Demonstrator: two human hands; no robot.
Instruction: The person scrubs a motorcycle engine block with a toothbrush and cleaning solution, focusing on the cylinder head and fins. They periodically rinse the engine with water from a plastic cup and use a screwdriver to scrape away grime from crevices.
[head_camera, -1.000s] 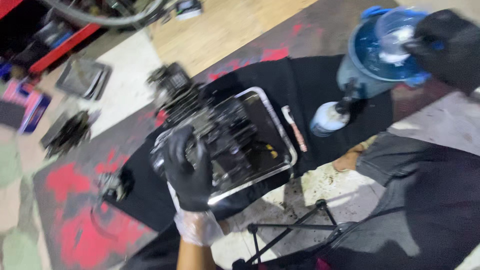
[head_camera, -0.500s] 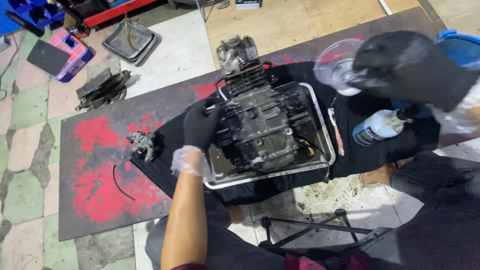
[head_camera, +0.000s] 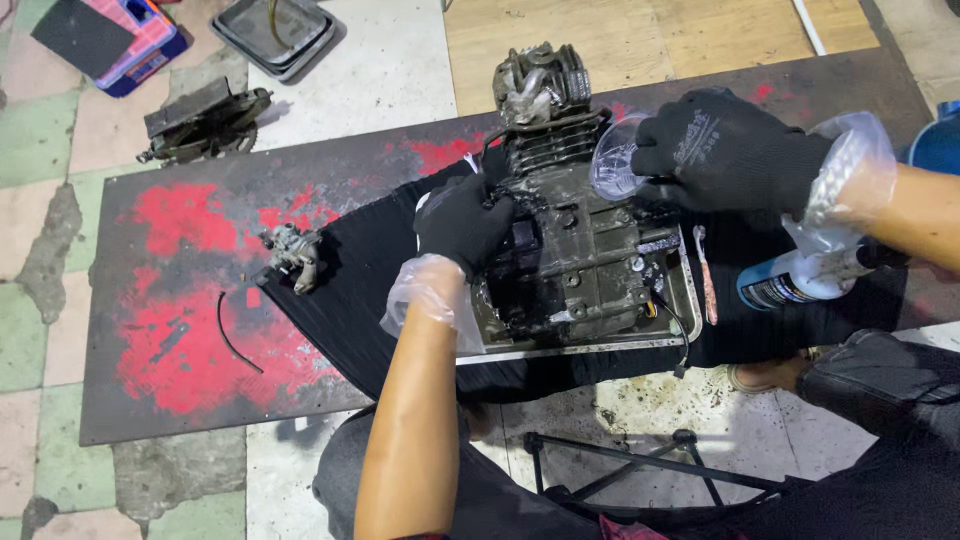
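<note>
Head camera, looking down: a person crouched over a grimy motorcycle engine (head_camera: 570, 230) that sat in a shallow metal tray (head_camera: 685, 300) on a black ribbed mat (head_camera: 350, 290), which lay on a dark board blotched with red paint (head_camera: 180, 290).

The left hand (head_camera: 462, 222), in a black glove with a crumpled clear plastic cuff at the wrist, was pressed against the engine's left side, fingers curled onto the casing as if to steady it. That hand had kept its place on the block through the last second.

The right hand (head_camera: 730, 150), also black-gloved, was clamped on a clear plastic cup (head_camera: 612, 160), tipped on its side and held against the upper right of the engine beside the finned cylinder. A second earlier the cup had been up by a blue bucket at the far right; half a second earlier it was in the air above the tray. It had since come down to the engine, which suggests whatever was in it was meant for the casing.

A spray bottle with a blue label (head_camera: 790, 285) lay on the mat under the right forearm. A small carburettor (head_camera: 292, 255) sat at the mat's left edge, well apart from both hands.
</note>
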